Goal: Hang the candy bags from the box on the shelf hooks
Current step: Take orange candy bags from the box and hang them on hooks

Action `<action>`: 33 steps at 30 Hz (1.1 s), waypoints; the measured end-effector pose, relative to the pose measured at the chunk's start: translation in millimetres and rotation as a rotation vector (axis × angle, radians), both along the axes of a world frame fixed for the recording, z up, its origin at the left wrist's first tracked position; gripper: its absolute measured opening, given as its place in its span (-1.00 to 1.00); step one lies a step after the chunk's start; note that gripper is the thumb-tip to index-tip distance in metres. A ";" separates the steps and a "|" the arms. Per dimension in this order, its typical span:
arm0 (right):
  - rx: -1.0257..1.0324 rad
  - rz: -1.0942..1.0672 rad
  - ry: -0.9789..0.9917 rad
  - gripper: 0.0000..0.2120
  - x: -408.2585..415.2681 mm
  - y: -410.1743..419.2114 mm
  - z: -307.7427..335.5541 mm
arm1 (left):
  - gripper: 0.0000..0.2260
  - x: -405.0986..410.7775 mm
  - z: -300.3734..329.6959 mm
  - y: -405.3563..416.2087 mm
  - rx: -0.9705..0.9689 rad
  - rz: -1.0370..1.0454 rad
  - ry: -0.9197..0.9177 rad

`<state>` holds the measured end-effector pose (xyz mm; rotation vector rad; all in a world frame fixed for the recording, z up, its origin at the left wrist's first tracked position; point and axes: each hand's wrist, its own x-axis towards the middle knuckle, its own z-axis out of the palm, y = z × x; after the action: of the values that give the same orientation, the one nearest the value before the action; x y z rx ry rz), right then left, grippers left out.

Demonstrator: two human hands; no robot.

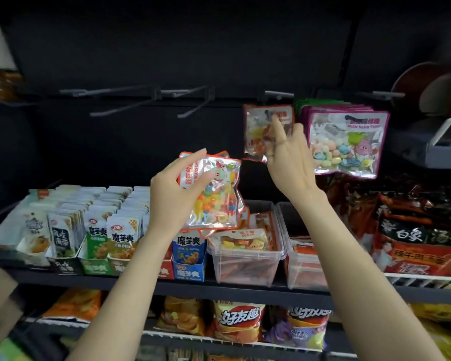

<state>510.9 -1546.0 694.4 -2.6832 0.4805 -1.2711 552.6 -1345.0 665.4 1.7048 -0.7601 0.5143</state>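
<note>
The big dark shelf (167, 61) has hooks so bags can dangle where people see them. Two long hooks (193, 100) wait bare. Purple candy bags (349, 142) hang at the right. The left hand (172, 194) grips spare candy bags (214, 196), ready for later. The right hand (289, 157) pinches one red-edged bag (258, 126) up under its hook (277, 95), probably lining up the hole.

A shop: dark shelves (219, 290) stocked with rows of packaged snacks (120, 238), with candy bags (346, 142) on display hooks (279, 95).
</note>
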 end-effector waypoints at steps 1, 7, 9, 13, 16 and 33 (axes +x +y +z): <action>0.014 0.011 -0.013 -0.46 -5.3 2.3 -4.6 | -0.67 -0.6 1.2 3.6 -0.011 -0.036 0.014; 0.448 0.463 -0.115 -0.42 -57.5 44.8 -22.1 | -0.68 -9.9 12.3 4.5 0.024 -0.170 0.001; 0.626 0.626 0.005 -0.34 -62.9 50.2 -24.2 | -0.66 -15.8 15.2 -2.9 0.027 -0.231 -0.013; 0.788 0.697 -0.148 -0.52 -67.1 38.9 -29.7 | -0.48 -20.4 16.0 -11.0 -0.095 -0.355 0.186; 0.962 0.734 -0.306 -0.59 -71.5 27.6 -34.9 | -0.61 -16.4 12.5 -11.2 -0.246 -0.472 0.524; 0.504 0.594 -0.244 -0.52 -91.5 0.8 -37.3 | -0.71 -8.2 66.8 -29.0 0.292 -0.402 -0.093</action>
<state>419.5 -1545.2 657.2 -1.9963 -0.0383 -1.0888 544.4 -1373.9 732.2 1.7371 -1.2605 0.2109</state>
